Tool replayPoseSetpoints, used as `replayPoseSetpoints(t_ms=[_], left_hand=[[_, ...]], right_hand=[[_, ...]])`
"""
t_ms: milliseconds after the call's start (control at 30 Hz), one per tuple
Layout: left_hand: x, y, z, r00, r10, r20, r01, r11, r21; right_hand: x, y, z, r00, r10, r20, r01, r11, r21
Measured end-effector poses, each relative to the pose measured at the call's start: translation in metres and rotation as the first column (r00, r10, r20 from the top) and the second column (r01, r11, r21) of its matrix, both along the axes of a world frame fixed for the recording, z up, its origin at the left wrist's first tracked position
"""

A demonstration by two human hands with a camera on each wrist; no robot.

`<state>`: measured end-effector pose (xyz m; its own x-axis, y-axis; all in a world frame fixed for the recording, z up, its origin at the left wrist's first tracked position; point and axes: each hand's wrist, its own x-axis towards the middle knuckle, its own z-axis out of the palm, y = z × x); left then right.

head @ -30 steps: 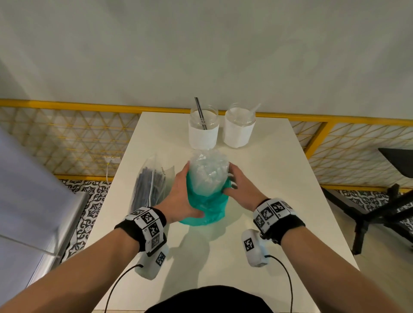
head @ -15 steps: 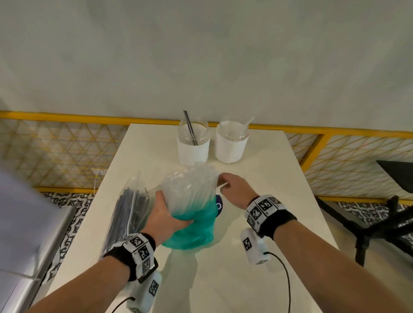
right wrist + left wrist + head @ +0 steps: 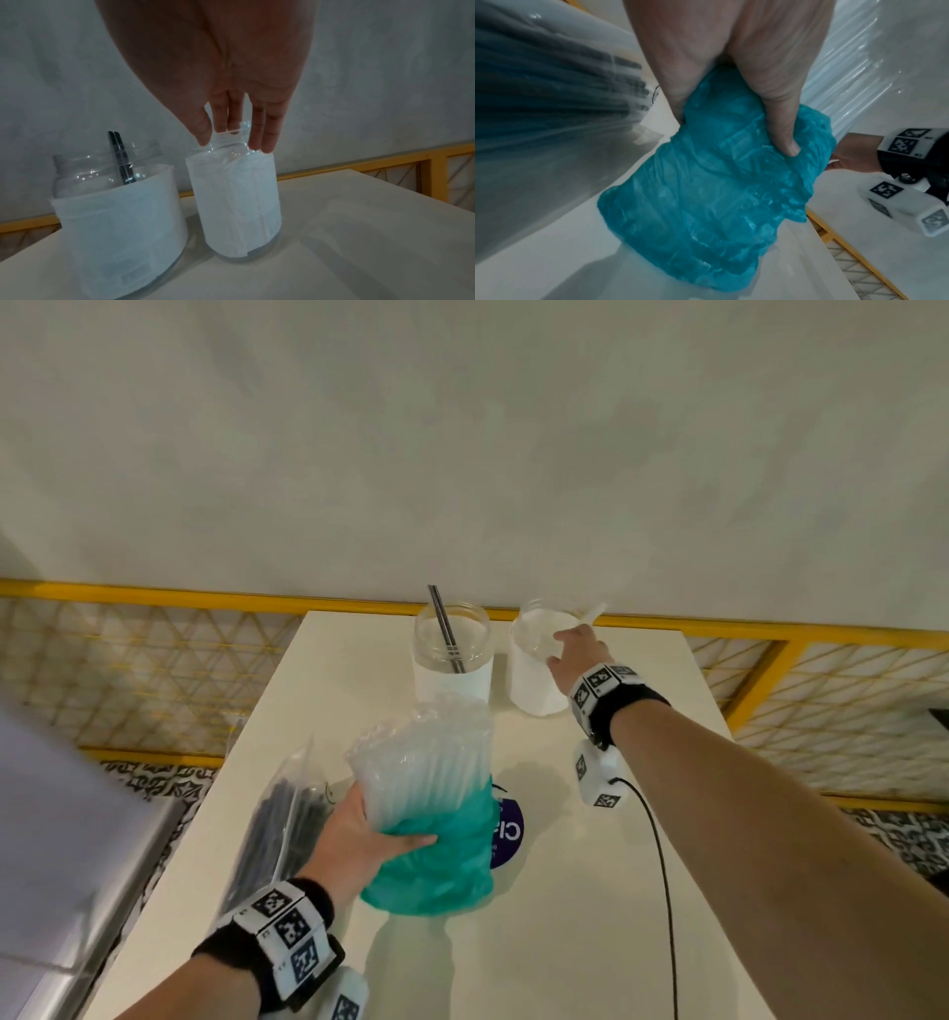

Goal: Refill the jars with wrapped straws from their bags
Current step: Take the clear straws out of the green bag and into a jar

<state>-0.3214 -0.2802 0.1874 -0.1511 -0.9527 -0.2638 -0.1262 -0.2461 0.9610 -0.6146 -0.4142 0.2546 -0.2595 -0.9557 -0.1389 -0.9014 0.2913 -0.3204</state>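
Note:
My left hand grips the teal bag of clear wrapped straws, which stands upright on the table; the thumb presses into the teal plastic. My right hand reaches to the back, over the right jar. Its straight fingers point down at the mouth of that paper-wrapped jar, touching the rim. I see no straw in them. One white straw leans out of this jar. The left jar holds black straws.
A clear bag of black straws lies on the white table just left of my left hand. A purple round sticker shows behind the teal bag. A yellow railing runs behind the table, and a grey surface stands at the left.
My right hand left the teal bag's top and moved forward to the right jar's mouth. The left hand kept hold of the bag, which now leans slightly left.

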Motion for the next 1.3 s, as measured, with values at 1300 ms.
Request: replayPoseSetpoints(t_ms=[1300], left_hand=[[0.008, 0.078, 0.008, 0.989, -0.077, 0.123, 0.075, 0.997, 0.019]], right_hand=[[0.023, 0.210, 0.009, 0.934, -0.170, 0.315, 0.253, 0.936, -0.243]])
